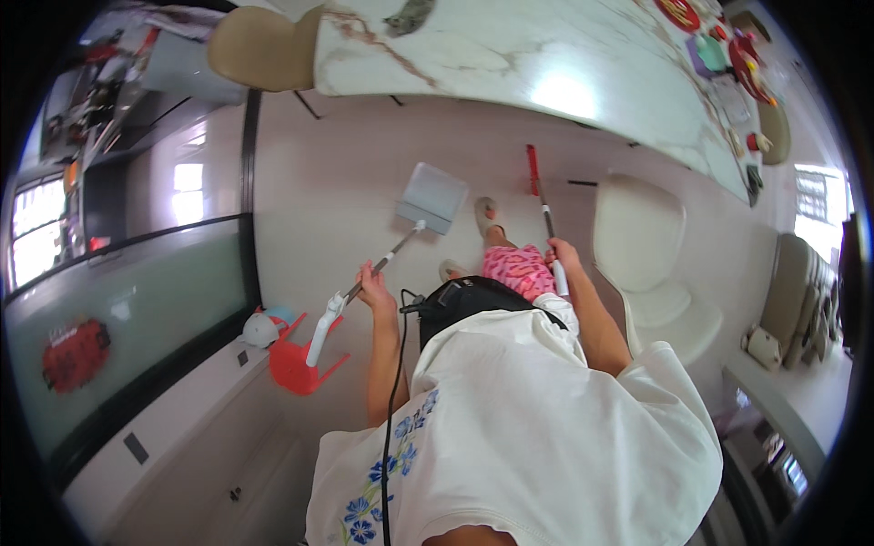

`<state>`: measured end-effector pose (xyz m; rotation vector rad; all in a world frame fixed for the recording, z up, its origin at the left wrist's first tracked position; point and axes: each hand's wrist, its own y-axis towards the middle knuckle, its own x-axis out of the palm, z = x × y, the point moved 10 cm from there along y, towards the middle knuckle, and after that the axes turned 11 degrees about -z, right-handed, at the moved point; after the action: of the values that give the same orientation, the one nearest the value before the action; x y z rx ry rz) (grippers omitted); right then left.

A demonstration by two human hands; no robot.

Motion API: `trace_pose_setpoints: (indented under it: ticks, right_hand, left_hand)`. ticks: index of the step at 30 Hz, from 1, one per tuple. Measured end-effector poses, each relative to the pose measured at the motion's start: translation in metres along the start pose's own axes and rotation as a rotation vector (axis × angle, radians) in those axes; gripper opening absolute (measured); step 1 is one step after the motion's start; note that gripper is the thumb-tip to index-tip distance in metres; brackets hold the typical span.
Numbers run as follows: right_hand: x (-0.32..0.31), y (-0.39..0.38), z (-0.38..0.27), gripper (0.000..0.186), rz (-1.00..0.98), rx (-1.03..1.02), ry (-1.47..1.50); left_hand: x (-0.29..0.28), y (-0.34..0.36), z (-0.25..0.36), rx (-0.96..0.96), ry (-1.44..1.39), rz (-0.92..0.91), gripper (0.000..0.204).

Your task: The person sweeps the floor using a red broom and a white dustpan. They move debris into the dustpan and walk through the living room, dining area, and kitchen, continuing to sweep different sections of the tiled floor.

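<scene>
My left hand (373, 287) is closed round the long handle of a light grey dustpan (430, 189), between its white upper end and the dark middle section. The pan lies out in front of me on the pale floor. My right hand (561, 255) is closed round the grey and white handle of a broom (533, 171), whose narrow red head is farther ahead, below the table's edge. My sandalled feet show between the two tools.
A marble-topped table (455, 55) with dishes spans ahead, a beige chair (255, 50) at it. A cream chair (651, 264) stands right. Left are glass panels (155, 291), a red stool (296, 364) and a white cap-like item (259, 332). A cushioned seat (787, 291) sits far right.
</scene>
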<state>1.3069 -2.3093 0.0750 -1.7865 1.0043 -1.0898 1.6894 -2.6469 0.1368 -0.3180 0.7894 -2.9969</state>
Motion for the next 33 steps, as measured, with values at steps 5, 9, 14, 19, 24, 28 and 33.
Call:
trace_pose_setpoints:
  ticks: [5, 9, 14, 19, 24, 28, 33]
  right_hand:
    - [0.020, 0.036, -0.061, 0.017, 0.018, -0.078, -0.309]
    - [0.047, 0.059, -0.097, 0.013, -0.083, -0.302, -0.764]
    - [0.089, 0.041, -0.113, 0.012, -0.023, -0.036, -0.589]
    - [0.133, 0.081, -0.148, 0.018, -0.254, -0.177, -1.224]
    - [0.241, 0.080, -0.128, 0.020, -0.235, 0.090, -1.220]
    - [0.328, 0.058, -0.110, 0.013, -0.302, 0.131, -1.318]
    - [0.455, 0.086, -0.104, 0.017, -0.482, -0.061, -1.729]
  left_hand:
    - [0.019, -0.001, 0.020, -0.001, -0.057, 0.063, 0.027]
    - [0.007, -0.019, 0.007, 0.025, -0.120, 0.142, 0.028]
    - [-0.006, -0.026, 0.031, 0.067, -0.106, 0.282, 0.027]
    - [-0.044, -0.011, 0.022, 0.123, -0.263, 0.381, 0.026]
    - [-0.067, 0.016, 0.018, 0.079, -0.537, 0.502, 0.012]
    - [-0.087, 0.050, 0.021, 0.065, -0.482, 0.520, 0.017]
    - [-0.105, 0.103, 0.067, 0.055, -0.481, 0.573, 0.025]
